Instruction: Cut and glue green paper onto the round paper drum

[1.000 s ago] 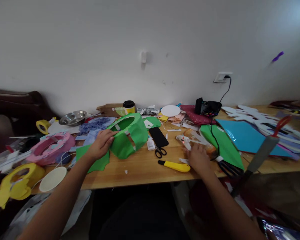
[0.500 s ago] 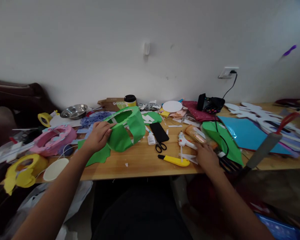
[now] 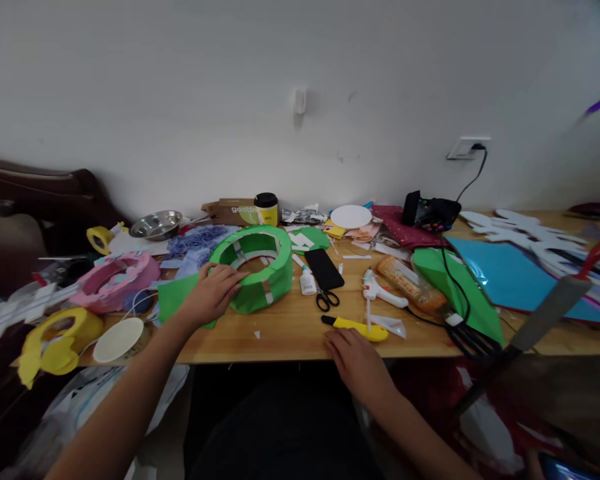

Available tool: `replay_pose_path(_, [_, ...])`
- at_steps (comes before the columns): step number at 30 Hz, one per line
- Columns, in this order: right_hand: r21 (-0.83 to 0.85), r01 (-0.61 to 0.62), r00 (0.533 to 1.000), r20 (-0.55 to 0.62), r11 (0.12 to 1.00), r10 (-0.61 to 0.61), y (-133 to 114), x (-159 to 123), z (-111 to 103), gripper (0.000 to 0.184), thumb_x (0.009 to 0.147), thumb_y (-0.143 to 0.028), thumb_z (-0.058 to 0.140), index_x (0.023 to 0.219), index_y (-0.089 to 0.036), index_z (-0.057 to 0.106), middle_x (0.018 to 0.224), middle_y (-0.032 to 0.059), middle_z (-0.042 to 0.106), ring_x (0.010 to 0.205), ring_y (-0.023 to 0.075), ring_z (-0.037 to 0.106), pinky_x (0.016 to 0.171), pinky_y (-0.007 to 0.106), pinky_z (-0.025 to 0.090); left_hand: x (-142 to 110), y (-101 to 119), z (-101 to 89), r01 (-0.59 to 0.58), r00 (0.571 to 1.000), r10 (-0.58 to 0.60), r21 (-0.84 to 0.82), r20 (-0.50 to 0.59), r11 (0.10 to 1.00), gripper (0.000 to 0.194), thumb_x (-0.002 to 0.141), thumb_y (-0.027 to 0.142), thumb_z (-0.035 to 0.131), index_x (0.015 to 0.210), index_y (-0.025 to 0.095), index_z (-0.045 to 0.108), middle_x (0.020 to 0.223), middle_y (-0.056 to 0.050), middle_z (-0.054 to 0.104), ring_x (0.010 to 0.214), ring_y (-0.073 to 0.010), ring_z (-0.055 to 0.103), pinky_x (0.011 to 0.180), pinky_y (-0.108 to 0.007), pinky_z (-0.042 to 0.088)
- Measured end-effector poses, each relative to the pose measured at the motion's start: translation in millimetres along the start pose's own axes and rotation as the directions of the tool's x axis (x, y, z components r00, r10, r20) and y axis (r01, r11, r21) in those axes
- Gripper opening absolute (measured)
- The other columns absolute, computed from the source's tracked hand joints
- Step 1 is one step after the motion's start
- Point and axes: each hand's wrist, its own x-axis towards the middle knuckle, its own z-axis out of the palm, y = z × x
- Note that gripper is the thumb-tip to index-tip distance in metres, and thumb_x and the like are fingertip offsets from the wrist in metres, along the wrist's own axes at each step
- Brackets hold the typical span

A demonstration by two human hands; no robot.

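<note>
My left hand (image 3: 214, 293) is closed on the near left rim of a green ring-shaped band (image 3: 279, 275), which rests on the table with its opening up and strips of tape on its side. My right hand (image 3: 357, 365) lies at the table's front edge, fingers stretched out beside a yellow utility knife (image 3: 375, 331); I cannot tell whether they touch it. A white glue gun (image 3: 375, 289) lies just beyond the knife. Between the band and the glue gun are black-handled scissors (image 3: 327, 301), a small white glue bottle (image 3: 307, 283) and a black phone (image 3: 324, 269).
Pink (image 3: 115, 283) and yellow (image 3: 63, 341) bands and a paper cup (image 3: 121, 340) stand at the left. An orange-labelled plastic package (image 3: 410, 283), green sheet (image 3: 460, 293) and blue sheet (image 3: 510, 273) lie right. A lidded yellow cup (image 3: 267, 212) stands behind, near the wall.
The green band has come down from a tilted, lifted position to rest on the table, still in my left hand. My right hand has moved left from beside the glue gun to the knife.
</note>
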Motion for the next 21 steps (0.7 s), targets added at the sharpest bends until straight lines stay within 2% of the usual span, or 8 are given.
replay_pose_path(4, [0.004, 0.001, 1.0, 0.009, 1.0, -0.001, -2.7, 4.6, 7.2, 0.023, 0.102, -0.019, 0.049, 0.111, -0.02, 0.07, 0.108, 0.0083, 0.072, 0.1, 0.0264, 0.066, 0.091, 0.042, 0.054, -10.7, 4.9, 7.9, 0.023, 1.0, -0.023, 0.003, 0.013, 1.0, 0.042, 0.106, 0.035, 0.037, 0.143, 0.026, 0.056, 0.13, -0.011, 0.069, 0.128, -0.0256, 0.057, 0.119, -0.054, 0.022])
replay_pose_path(8, [-0.022, 0.01, 1.0, -0.013, 1.0, -0.01, 6.5, 9.6, 7.1, 0.027, 0.102, -0.019, 0.048, 0.119, -0.018, 0.068, 0.112, 0.0104, 0.071, 0.104, 0.0281, 0.065, 0.093, 0.045, 0.054, -17.4, 9.4, 7.8, 0.058, 0.998, -0.058, 0.023, -0.007, 0.998, 0.044, 0.106, 0.033, 0.038, 0.148, 0.027, 0.05, 0.145, -0.01, 0.061, 0.141, -0.0254, 0.048, 0.121, -0.054, 0.018])
replay_pose_path(11, [-0.05, 0.04, 0.999, -0.01, 0.998, -0.041, 16.7, 7.6, 6.6, 0.03, 0.101, -0.018, 0.046, 0.122, -0.02, 0.067, 0.113, 0.0108, 0.071, 0.104, 0.029, 0.064, 0.092, 0.046, 0.055, -31.0, 6.2, 5.3, 0.131, 0.988, -0.127, 0.032, -0.091, 0.991, 0.047, 0.106, 0.033, 0.038, 0.152, 0.025, 0.045, 0.154, -0.013, 0.051, 0.147, -0.0264, 0.04, 0.121, -0.053, 0.022])
replay_pose_path(13, [-0.053, 0.042, 0.999, -0.015, 0.998, -0.043, 21.0, 1.6, 6.5, 0.033, 0.1, -0.014, 0.044, 0.124, -0.021, 0.066, 0.113, 0.0102, 0.07, 0.103, 0.0288, 0.065, 0.093, 0.046, 0.054, -50.8, 0.3, 8.1, 0.282, 0.944, -0.265, 0.066, -0.196, 0.957, 0.049, 0.106, 0.035, 0.036, 0.153, 0.022, 0.042, 0.157, -0.016, 0.046, 0.147, -0.0271, 0.039, 0.119, -0.051, 0.028])
replay_pose_path(15, [-0.02, 0.047, 0.998, -0.04, 0.999, -0.048, 21.2, -7.4, 7.3, 0.036, 0.099, -0.011, 0.042, 0.125, -0.02, 0.065, 0.116, 0.0101, 0.07, 0.106, 0.0279, 0.065, 0.098, 0.046, 0.053, -78.1, -6.1, 16.5, 0.463, 0.868, -0.424, 0.111, -0.258, 0.879, 0.05, 0.105, 0.036, 0.035, 0.151, 0.017, 0.043, 0.154, -0.019, 0.049, 0.144, -0.0293, 0.044, 0.115, -0.051, 0.035])
replay_pose_path(16, [0.005, 0.056, 0.997, -0.057, 0.998, -0.055, 19.4, -12.2, 8.2, 0.036, 0.099, -0.011, 0.042, 0.126, -0.02, 0.065, 0.118, 0.0102, 0.07, 0.108, 0.0273, 0.065, 0.099, 0.045, 0.053, -92.9, -8.7, 22.3, 0.517, 0.844, -0.476, 0.133, -0.248, 0.846, 0.05, 0.104, 0.036, 0.036, 0.149, 0.015, 0.045, 0.15, -0.021, 0.053, 0.141, -0.0316, 0.048, 0.112, -0.053, 0.038])
replay_pose_path(17, [0.032, 0.075, 0.995, -0.07, 0.997, -0.073, 16.3, -16.6, 9.6, 0.036, 0.098, -0.01, 0.043, 0.125, -0.02, 0.065, 0.118, 0.0102, 0.07, 0.108, 0.0267, 0.066, 0.099, 0.044, 0.054, -107.2, -10.6, 28.5, 0.538, 0.837, -0.502, 0.152, -0.217, 0.829, 0.049, 0.103, 0.035, 0.037, 0.145, 0.013, 0.049, 0.144, -0.022, 0.058, 0.138, -0.0335, 0.051, 0.11, -0.055, 0.041])
replay_pose_path(21, [0.116, 0.24, 0.969, -0.089, 0.964, -0.231, -6.3, -25.0, 18.2, 0.035, 0.096, -0.006, 0.043, 0.118, -0.019, 0.068, 0.106, 0.0087, 0.072, 0.096, 0.0243, 0.069, 0.088, 0.04, 0.059, -145.2, -14.8, 45.8, 0.482, 0.873, -0.486, 0.226, -0.042, 0.846, 0.041, 0.099, 0.032, 0.046, 0.133, 0.016, 0.063, 0.141, -0.018, 0.063, 0.133, -0.0339, 0.057, 0.111, -0.055, 0.043])
